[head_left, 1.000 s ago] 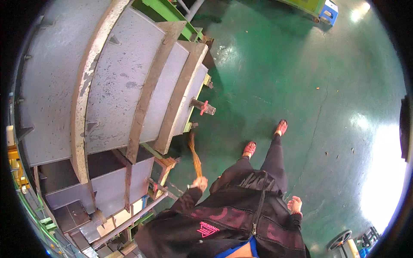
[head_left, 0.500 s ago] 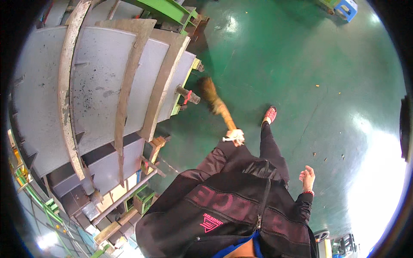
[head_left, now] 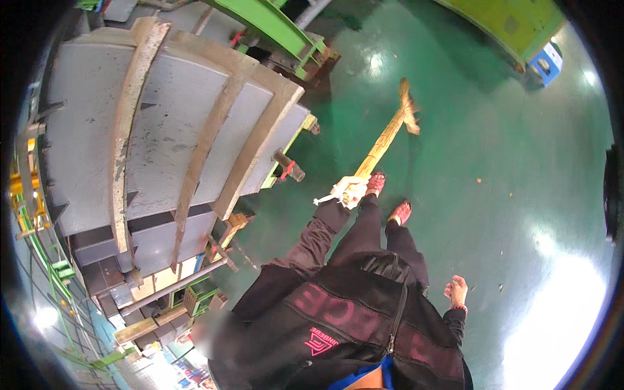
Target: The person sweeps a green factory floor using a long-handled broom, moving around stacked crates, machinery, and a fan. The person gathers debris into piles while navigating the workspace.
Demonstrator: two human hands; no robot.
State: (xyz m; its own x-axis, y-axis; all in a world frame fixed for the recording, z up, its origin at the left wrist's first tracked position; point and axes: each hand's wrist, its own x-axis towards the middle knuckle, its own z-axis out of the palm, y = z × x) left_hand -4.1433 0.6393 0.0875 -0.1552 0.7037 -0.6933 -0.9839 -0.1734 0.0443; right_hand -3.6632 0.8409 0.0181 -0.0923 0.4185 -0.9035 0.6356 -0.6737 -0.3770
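My left hand (head_left: 350, 190) is closed around the handle end of a straw broom (head_left: 382, 144). A white cord hangs from that end beside my fingers. The broom points forward and to the right over the green floor, its brush head (head_left: 408, 109) the farthest part from me. Whether the bristles touch the floor I cannot tell. My right hand (head_left: 457, 290) hangs low at my right side with a red bracelet at the wrist. Its fingers are loosely bent and apart, and nothing shows in them.
Large grey metal panels with brown ribs (head_left: 195, 149) stand along my left, a pipe end with a red clamp (head_left: 290, 166) jutting out. Ahead are a green beam (head_left: 273, 26), a yellow-green structure (head_left: 507, 26) and a blue stool (head_left: 545, 64). Small bits lie on the green floor (head_left: 468, 162).
The broom has swung from the left side of my feet to ahead and right. My left arm reaches farther forward, and both feet now show close together.
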